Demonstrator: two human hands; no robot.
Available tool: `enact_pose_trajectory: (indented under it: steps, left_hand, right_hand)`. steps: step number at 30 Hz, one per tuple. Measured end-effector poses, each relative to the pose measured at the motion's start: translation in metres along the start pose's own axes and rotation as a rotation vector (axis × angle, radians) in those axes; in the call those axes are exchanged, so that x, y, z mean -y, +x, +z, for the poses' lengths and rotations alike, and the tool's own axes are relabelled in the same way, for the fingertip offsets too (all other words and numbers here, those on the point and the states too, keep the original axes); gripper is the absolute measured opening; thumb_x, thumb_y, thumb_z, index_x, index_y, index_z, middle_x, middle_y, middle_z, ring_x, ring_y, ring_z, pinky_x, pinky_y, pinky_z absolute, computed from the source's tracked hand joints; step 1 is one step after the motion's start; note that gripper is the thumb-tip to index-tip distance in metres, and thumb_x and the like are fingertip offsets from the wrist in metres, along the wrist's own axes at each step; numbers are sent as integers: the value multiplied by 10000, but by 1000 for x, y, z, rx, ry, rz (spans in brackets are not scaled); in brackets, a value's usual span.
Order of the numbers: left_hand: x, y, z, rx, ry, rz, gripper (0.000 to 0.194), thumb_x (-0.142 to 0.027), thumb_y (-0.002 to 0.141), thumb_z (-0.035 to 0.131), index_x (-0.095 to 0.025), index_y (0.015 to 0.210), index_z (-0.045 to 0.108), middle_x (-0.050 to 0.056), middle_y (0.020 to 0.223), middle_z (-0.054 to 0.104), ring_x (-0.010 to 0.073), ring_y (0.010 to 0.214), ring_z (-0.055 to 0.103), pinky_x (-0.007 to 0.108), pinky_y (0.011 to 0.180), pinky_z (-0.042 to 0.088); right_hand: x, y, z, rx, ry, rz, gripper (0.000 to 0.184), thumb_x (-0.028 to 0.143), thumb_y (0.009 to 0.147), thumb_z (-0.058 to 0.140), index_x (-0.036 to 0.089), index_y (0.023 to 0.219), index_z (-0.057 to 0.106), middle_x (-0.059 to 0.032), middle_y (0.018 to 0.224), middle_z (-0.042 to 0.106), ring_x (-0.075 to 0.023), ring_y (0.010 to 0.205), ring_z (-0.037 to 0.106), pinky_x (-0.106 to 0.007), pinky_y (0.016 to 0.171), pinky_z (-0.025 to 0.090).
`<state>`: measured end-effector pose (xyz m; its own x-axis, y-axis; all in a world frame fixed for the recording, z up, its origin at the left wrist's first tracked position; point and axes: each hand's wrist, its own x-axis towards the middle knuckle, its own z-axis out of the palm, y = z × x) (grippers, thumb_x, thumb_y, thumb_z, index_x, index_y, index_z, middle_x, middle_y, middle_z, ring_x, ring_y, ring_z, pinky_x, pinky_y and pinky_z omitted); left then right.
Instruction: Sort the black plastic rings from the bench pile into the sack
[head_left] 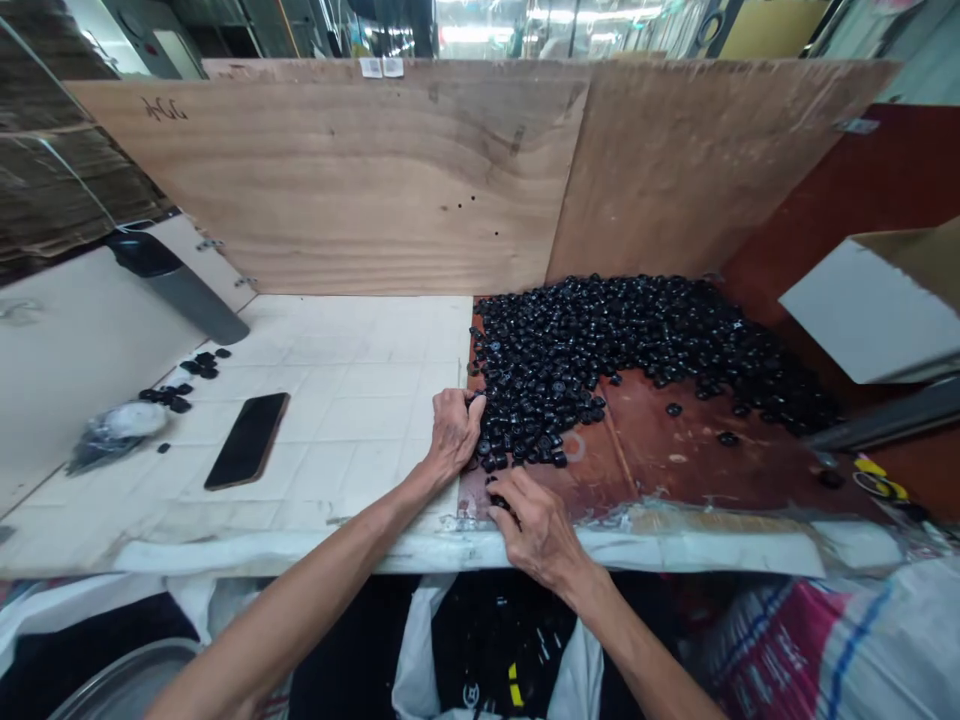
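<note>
A large heap of small round black plastic caps (pixel 600 340) covers the back of the reddish-brown board. My left hand (pixel 454 430) rests at the heap's left edge, where the white surface meets the brown one. Its fingers are curled against the caps, and what they hold, if anything, is hidden. Closer to the front edge, my right hand (pixel 538 525) is closed, with black caps (pixel 501 500) showing between its thumb and fingers. Just beyond it lie the nearest caps of the heap.
On the white surface (pixel 360 370) lie a phone (pixel 247 440), a plastic bag (pixel 120 435), several loose caps (pixel 172 395) and a grey cylindrical object (pixel 180 285). A plywood wall (pixel 375 180) closes the back. A white box (pixel 870 310) and yellow-handled scissors (pixel 881 485) are right; an open sack (pixel 420 640) hangs below.
</note>
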<state>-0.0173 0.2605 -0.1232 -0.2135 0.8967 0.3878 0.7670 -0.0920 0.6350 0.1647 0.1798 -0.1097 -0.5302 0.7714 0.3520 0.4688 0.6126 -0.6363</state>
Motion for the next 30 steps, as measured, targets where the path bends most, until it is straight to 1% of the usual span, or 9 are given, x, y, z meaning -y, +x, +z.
enact_pose_trajectory:
  steps: [3, 6, 9, 11, 13, 16, 19, 25, 30]
  left_hand:
    - [-7, -23, -4, 13, -24, -31, 194, -332, 987, 426, -197, 1064, 543, 88, 1036, 577, 271, 1086, 504, 469, 971, 446]
    - [-17, -40, -12, 50, -79, -57, 237, -311, 988, 422, -197, 1172, 517, 96, 1126, 570, 258, 1135, 504, 464, 1015, 436]
    - [-28, -51, -29, 104, -132, -59, 258, -278, 979, 429, -193, 1211, 504, 109, 1196, 565, 245, 1179, 511, 450, 1041, 434]
    - [-33, -61, -47, 66, -130, -41, 245, -264, 968, 448, -200, 1195, 517, 108, 1227, 558, 242, 1203, 513, 440, 1040, 438]
    - [-35, -75, -64, 19, -101, -29, 207, -270, 947, 497, -201, 1134, 550, 95, 1182, 574, 239, 1148, 552, 422, 991, 469]
    - [-31, -98, -77, 108, -42, -10, 174, -302, 885, 611, -202, 1027, 597, 46, 989, 605, 201, 926, 615, 358, 850, 524]
    - [-26, -112, -70, 183, 45, 48, 250, -295, 814, 702, -223, 1040, 623, 30, 960, 623, 203, 907, 621, 348, 840, 533]
    - [-30, -108, -50, 108, 143, 84, 265, -176, 813, 659, -211, 1071, 610, 58, 1017, 680, 240, 980, 637, 384, 877, 535]
    - [-28, -110, -49, 31, -96, -11, 265, -184, 831, 625, -202, 1092, 583, 35, 933, 675, 157, 749, 652, 286, 709, 557]
  right_hand:
    - [-13, 9, 5, 16, -18, 24, 299, 119, 857, 519, 228, 1107, 642, -62, 967, 618, -197, 853, 637, -305, 778, 546]
    - [-29, 19, 5, -71, -29, 86, 306, 137, 844, 553, 213, 1128, 639, -75, 999, 618, -214, 889, 637, -330, 815, 540]
    - [-37, 23, 0, -178, 13, 144, 258, 158, 839, 577, 201, 1083, 647, -75, 1001, 623, -200, 817, 629, -327, 778, 536]
    - [-36, 22, -5, -243, 79, 180, 204, 181, 844, 585, 193, 1040, 641, -60, 967, 619, -165, 704, 601, -300, 689, 534]
    - [-30, 20, -11, -272, 139, 183, 148, 198, 848, 596, 190, 993, 630, -47, 931, 612, -152, 669, 585, -284, 647, 530]
    - [-23, 18, -16, -237, 204, 121, 91, 181, 841, 609, 194, 925, 640, -49, 911, 622, -173, 746, 616, -289, 680, 539]
    - [-21, 20, -17, -171, 274, 84, 116, 166, 842, 602, 202, 928, 671, -61, 947, 652, -194, 822, 643, -296, 704, 547]
    - [-26, 28, -9, -200, 435, 168, 133, 222, 828, 626, 202, 955, 665, -46, 926, 654, -167, 747, 651, -276, 671, 559]
    - [-32, 32, -2, -88, 599, 217, 150, 236, 801, 641, 196, 939, 681, -50, 943, 712, -178, 777, 688, -292, 719, 573]
